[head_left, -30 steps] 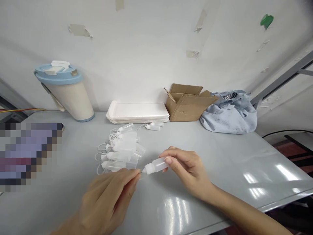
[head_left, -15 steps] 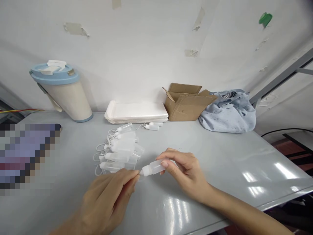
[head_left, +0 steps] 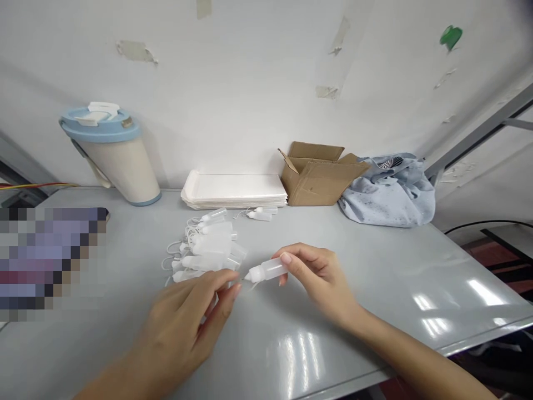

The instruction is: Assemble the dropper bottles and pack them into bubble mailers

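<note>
A small translucent squeeze bottle (head_left: 266,270) with a white cap and narrow nozzle is in my right hand (head_left: 322,278), pinched near its base by thumb and fingers. Its nozzle points left, and a thin strap hangs below the cap. Just off the nozzle tip is my left hand (head_left: 195,314), its thumb and forefinger slightly apart with nothing seen held. Behind that hand lies a pile of similar bottles (head_left: 212,244), with looped straps on their left side; my left fingers hide part of the nearest ones.
Two more small bottles (head_left: 261,214) lie before a stack of white envelopes (head_left: 237,191). An open cardboard box (head_left: 318,180) and a bunched blue cloth (head_left: 391,194) are at the back right. A tumbler (head_left: 120,161) and a blurred-out flat object (head_left: 50,255) are on the left of the grey table (head_left: 358,355).
My left thumb and forefinger have parted and come away from the nozzle tip. My right hand has raised the bottle slightly. The view has shifted a little.
</note>
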`<state>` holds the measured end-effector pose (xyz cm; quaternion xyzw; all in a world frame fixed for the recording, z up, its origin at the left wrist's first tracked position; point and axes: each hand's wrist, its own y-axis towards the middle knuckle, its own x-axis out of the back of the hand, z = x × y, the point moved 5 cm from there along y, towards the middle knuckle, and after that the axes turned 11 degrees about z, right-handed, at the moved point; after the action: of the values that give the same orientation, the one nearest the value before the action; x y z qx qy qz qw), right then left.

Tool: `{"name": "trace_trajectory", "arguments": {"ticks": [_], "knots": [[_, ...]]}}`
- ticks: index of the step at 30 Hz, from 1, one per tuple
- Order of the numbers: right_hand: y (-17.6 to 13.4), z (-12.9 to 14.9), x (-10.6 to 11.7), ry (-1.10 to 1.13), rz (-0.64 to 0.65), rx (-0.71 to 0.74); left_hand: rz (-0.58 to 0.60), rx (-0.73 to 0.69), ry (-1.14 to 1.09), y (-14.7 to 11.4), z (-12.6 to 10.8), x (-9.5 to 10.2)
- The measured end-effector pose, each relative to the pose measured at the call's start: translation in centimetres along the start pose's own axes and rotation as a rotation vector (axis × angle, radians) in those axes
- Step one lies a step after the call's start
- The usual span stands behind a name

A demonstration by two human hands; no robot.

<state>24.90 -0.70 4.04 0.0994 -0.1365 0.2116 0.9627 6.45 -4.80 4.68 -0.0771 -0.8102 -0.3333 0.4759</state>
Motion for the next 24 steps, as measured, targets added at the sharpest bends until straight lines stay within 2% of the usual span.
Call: {"name": "trace_trajectory", "arguments": {"ticks": [10, 19, 24], "knots": [[0.1, 0.5, -0.6, -0.058, 0.142, 0.105, 0.064, -0.08, -0.068, -1.0, -0.2, -0.6], [-0.1, 0.2, -0.7, -0.095, 0.144, 0.141, 0.08, -0.034, -0.115, -0.7, 0.2, -0.5], [0.1, -0.1, -0.8, -0.15, 0.134, 0.151, 0.148, 0.017, -0.139, -0.1, 0.6, -0.4]]}}
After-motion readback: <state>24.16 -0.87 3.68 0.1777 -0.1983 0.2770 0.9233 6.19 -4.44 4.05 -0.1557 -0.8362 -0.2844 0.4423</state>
